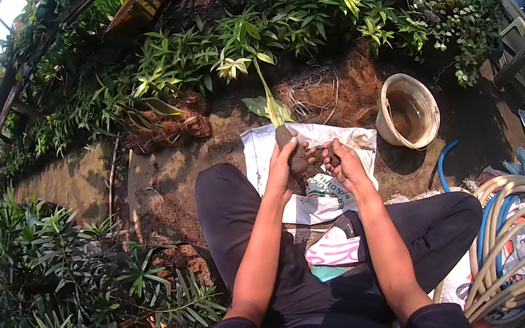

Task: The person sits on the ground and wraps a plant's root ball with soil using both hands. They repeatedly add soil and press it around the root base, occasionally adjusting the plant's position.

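Note:
My left hand (284, 162) grips a ball of dark wet soil (298, 162) packed around the base of a plant. From that ball the plant's pale green stem (269, 94) rises away from me, tipped with light leaves. In my right hand (346, 162), a small lump of dark soil (334, 155) is pinched between thumb and fingers, close beside the ball. Both hands are above a white printed sack (256, 157) spread on the ground before my crossed legs. Loose dark soil (315, 171) lies on the sack.
A dirty white bucket (390, 128) stands right of the sack. Beyond it lie brown coconut fibre (356, 81) and a row of leafy plants (301, 25). Coiled hose (514, 246) rests by my right knee, and a leafy shrub (67, 251) is on the left.

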Demonstrator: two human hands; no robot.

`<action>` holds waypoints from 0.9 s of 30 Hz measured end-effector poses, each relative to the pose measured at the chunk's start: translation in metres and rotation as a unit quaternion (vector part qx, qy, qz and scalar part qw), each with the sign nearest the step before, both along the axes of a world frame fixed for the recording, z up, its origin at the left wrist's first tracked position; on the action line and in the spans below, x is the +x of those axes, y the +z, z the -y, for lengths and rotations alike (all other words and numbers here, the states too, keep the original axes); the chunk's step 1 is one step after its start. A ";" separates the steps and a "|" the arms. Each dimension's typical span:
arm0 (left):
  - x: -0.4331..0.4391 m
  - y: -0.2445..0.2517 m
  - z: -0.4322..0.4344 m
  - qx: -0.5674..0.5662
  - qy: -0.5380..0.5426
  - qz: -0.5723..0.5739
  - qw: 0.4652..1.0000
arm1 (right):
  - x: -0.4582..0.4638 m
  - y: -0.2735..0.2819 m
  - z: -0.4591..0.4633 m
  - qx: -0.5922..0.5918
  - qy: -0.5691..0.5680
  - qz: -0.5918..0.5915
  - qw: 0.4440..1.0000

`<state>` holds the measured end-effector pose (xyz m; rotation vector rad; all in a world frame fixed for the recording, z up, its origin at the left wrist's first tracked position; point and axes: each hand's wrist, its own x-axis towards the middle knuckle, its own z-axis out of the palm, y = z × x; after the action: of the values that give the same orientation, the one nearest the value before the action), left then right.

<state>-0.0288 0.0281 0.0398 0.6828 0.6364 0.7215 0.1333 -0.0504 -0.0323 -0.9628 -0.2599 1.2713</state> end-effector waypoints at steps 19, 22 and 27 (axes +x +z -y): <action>0.002 -0.012 -0.005 -0.040 -0.007 0.013 0.999 | -0.005 0.005 -0.001 -0.007 -0.038 -0.005 0.999; 0.004 -0.012 -0.004 -0.034 0.030 0.001 0.999 | -0.007 0.014 -0.002 0.049 -0.044 -0.076 0.995; 0.001 -0.012 -0.003 -0.043 0.020 0.018 0.999 | -0.008 0.023 0.000 0.053 -0.007 -0.061 0.997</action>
<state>-0.0273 0.0311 0.0278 0.5780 0.6463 0.7366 0.1257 -0.0508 -0.0091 -0.7924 -0.2237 1.2851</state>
